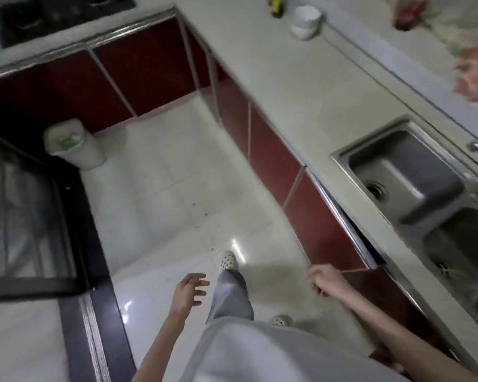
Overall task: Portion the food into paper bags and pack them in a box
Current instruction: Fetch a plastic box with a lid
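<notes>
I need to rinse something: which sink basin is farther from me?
The upper basin, nearer the white bowls; its drain shows at its lower left. The other basin lies closer, beside the right hand.

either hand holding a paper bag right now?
No. The left hand and right hand both hang empty with loose fingers above the floor.

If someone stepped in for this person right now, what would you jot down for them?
Left hand: empty, fingers loosely spread over the floor.
Right hand: empty, loosely curled beside the red cabinet front.
No paper bags or box in view. Blurred bags, perhaps the food, sit at the counter's far right.
Nothing looks portioned or packed; all of it seems left to do. White cups, sink, bin nearby.
</notes>
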